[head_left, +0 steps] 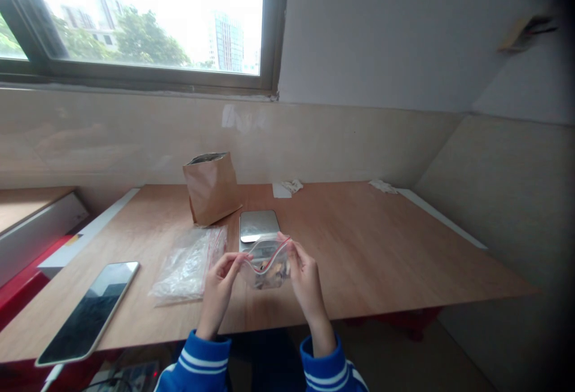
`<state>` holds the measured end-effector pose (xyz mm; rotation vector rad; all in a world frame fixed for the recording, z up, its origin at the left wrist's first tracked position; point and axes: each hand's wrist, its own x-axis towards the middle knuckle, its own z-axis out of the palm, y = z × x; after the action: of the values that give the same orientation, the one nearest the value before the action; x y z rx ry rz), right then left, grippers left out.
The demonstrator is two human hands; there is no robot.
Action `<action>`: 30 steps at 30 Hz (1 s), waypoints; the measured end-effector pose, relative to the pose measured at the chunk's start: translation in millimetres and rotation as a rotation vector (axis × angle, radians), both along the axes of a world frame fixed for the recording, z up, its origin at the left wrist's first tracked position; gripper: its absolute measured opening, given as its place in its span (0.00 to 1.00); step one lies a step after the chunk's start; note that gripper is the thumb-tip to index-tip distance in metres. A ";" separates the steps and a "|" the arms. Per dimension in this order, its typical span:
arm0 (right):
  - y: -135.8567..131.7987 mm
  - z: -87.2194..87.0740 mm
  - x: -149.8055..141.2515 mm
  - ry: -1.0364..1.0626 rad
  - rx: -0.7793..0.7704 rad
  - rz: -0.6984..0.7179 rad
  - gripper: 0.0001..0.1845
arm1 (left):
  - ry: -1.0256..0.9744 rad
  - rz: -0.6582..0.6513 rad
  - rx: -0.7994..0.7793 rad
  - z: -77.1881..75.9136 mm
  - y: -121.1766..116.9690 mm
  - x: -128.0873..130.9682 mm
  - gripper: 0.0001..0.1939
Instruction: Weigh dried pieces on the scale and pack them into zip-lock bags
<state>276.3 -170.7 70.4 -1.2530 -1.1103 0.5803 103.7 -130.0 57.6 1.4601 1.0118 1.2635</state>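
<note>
Both of my hands hold up a small clear zip bag (268, 267) with a red seal line over the near edge of the wooden table (368, 248). My left hand (220, 287) pinches the bag's left top corner. My right hand (303, 275) pinches the right side of its mouth. Small brownish pieces lie in the bottom of the bag. Right behind it sits a small scale with a metal plate (258, 225).
A stack of clear zip bags (188, 263) lies left of my hands. A brown paper pouch (211, 188) stands open behind them. A phone (90, 311) lies at the left front corner. Crumpled paper scraps (287, 187) rest by the back wall.
</note>
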 end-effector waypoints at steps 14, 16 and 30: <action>10.8 -38.8 25.4 0.080 -0.080 -0.055 0.28 | 0.044 0.199 0.071 -6.5 18.9 -24.3 0.19; 14.3 -43.2 17.9 0.060 -0.085 -0.005 0.28 | 0.065 0.174 0.068 -7.2 16.2 -23.8 0.19; 18.6 -46.9 13.1 0.201 -0.043 -0.009 0.20 | -0.069 0.056 -0.131 -12.7 13.0 -31.4 0.24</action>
<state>289.4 -152.1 23.5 -1.2072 -0.9286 0.7101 72.3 -117.0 44.9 1.2882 1.0745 1.2547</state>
